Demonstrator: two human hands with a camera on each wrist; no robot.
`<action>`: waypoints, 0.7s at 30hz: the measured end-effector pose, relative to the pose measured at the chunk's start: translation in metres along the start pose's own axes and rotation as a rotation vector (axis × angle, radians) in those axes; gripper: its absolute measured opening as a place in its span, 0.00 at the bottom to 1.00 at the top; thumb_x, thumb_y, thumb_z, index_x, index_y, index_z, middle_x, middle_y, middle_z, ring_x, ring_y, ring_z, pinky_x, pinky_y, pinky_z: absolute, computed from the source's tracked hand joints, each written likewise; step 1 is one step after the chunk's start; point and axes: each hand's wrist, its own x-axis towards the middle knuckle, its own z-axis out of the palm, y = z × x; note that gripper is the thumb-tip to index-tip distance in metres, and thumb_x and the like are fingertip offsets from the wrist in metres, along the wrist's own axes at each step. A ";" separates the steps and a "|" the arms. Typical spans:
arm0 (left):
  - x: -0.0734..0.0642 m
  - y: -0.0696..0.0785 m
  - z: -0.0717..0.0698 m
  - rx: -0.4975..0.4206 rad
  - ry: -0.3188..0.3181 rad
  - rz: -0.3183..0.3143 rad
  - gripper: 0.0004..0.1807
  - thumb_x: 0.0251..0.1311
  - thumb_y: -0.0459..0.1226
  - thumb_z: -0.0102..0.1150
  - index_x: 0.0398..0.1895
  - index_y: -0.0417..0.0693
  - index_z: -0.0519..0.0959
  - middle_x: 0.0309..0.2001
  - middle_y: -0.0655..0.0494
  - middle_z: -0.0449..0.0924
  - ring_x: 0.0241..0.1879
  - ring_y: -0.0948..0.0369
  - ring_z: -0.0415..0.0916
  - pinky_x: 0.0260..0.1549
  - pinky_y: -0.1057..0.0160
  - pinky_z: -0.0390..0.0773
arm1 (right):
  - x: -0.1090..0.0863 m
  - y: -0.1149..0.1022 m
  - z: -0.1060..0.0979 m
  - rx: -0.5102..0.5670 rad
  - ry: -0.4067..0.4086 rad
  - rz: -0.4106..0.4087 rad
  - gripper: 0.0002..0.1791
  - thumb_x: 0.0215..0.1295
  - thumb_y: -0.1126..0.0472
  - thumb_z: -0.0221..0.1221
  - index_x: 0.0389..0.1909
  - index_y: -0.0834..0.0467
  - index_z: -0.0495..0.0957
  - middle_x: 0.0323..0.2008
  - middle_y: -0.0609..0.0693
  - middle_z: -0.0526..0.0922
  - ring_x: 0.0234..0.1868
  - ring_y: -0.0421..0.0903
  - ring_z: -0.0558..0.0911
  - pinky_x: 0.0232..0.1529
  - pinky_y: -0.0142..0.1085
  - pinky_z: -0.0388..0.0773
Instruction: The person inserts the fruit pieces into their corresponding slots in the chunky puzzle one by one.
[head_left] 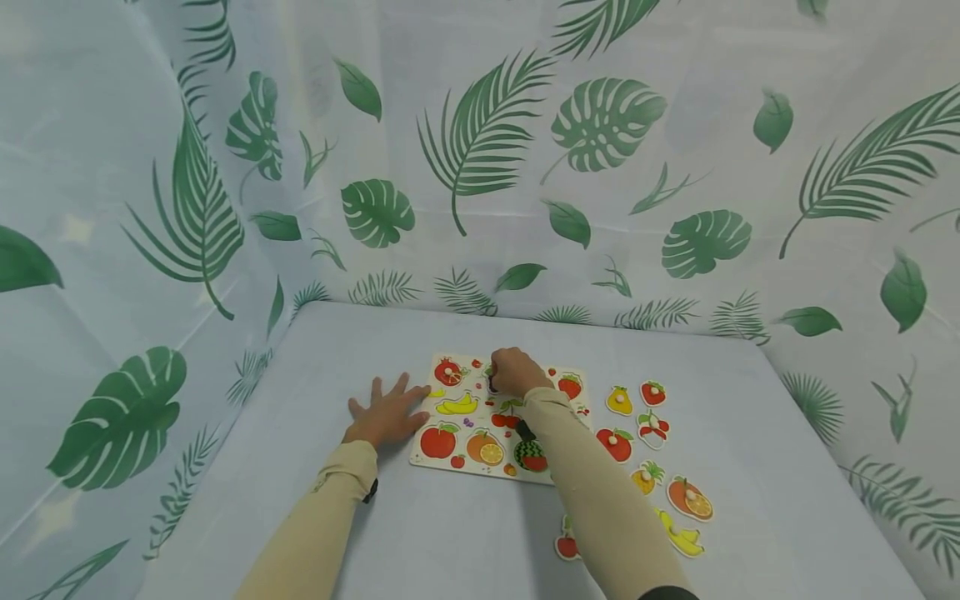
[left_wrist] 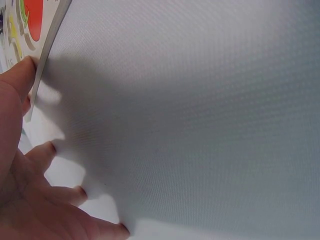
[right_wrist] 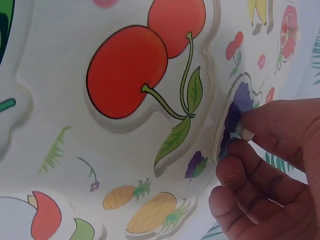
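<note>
A white fruit puzzle board (head_left: 422, 457) lies on the table. At its far side my right hand (head_left: 517, 372) pinches a purple grape puzzle piece (right_wrist: 232, 115) by its small knob, thumb against fingers. In the right wrist view the piece stands tilted against the board, beside the printed cherries (right_wrist: 127, 72); whether it is seated in its recess I cannot tell. My left hand (head_left: 386, 414) is spread at the board's left edge. Its thumb (left_wrist: 21, 77) touches that edge in the left wrist view, while the other fingertips rest on the tabletop.
Loose knobbed pieces lie right of the board: a pear (head_left: 619, 401), a strawberry (head_left: 653, 393), an apple (head_left: 615, 445), a pineapple (head_left: 645, 479), an orange (head_left: 690, 498) and bananas (head_left: 682, 535). My right sleeve partly covers a red fruit piece (head_left: 567, 547). A leaf-patterned curtain (head_left: 480, 250) stands behind.
</note>
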 end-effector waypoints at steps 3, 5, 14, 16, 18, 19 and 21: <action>0.000 0.000 0.000 0.000 0.002 -0.001 0.35 0.76 0.54 0.61 0.83 0.63 0.67 0.86 0.44 0.48 0.82 0.28 0.32 0.67 0.15 0.36 | 0.001 -0.001 0.001 0.005 -0.008 0.013 0.05 0.73 0.66 0.67 0.36 0.61 0.82 0.32 0.52 0.83 0.34 0.50 0.79 0.42 0.43 0.81; -0.001 0.000 0.000 -0.001 0.003 -0.001 0.35 0.76 0.53 0.61 0.83 0.63 0.67 0.86 0.44 0.48 0.82 0.28 0.32 0.67 0.15 0.36 | 0.001 -0.001 0.001 0.012 -0.012 0.017 0.05 0.73 0.66 0.67 0.36 0.61 0.82 0.32 0.52 0.82 0.34 0.50 0.79 0.43 0.43 0.81; 0.002 0.001 0.002 0.002 0.002 -0.002 0.35 0.76 0.53 0.61 0.83 0.64 0.66 0.86 0.44 0.48 0.82 0.28 0.32 0.67 0.15 0.36 | -0.006 -0.003 -0.002 0.028 -0.016 0.027 0.04 0.74 0.66 0.66 0.37 0.61 0.81 0.33 0.53 0.82 0.35 0.51 0.79 0.45 0.44 0.81; 0.002 0.001 0.002 0.001 -0.004 -0.008 0.35 0.76 0.53 0.61 0.83 0.64 0.66 0.86 0.44 0.47 0.82 0.28 0.31 0.67 0.15 0.36 | -0.007 -0.004 -0.003 0.030 -0.018 0.024 0.04 0.74 0.67 0.65 0.37 0.61 0.81 0.33 0.53 0.82 0.36 0.51 0.79 0.45 0.44 0.81; 0.002 0.001 0.002 0.000 -0.006 -0.012 0.35 0.76 0.53 0.61 0.83 0.64 0.66 0.86 0.44 0.47 0.82 0.28 0.31 0.67 0.15 0.36 | -0.007 -0.004 -0.003 0.035 -0.019 0.014 0.04 0.74 0.67 0.65 0.37 0.61 0.81 0.33 0.53 0.82 0.35 0.51 0.79 0.45 0.44 0.80; 0.001 0.001 0.002 0.000 -0.006 -0.013 0.35 0.76 0.53 0.61 0.83 0.64 0.66 0.86 0.44 0.47 0.82 0.28 0.31 0.67 0.15 0.35 | -0.007 -0.004 -0.003 0.037 -0.018 0.010 0.05 0.74 0.67 0.65 0.36 0.60 0.81 0.33 0.53 0.82 0.35 0.51 0.79 0.44 0.44 0.80; 0.000 0.002 0.002 -0.004 -0.005 -0.013 0.35 0.76 0.53 0.61 0.84 0.64 0.66 0.86 0.44 0.47 0.82 0.28 0.31 0.67 0.15 0.35 | -0.007 -0.004 -0.003 0.039 -0.014 0.004 0.05 0.74 0.67 0.65 0.36 0.60 0.81 0.32 0.53 0.82 0.35 0.50 0.79 0.43 0.43 0.80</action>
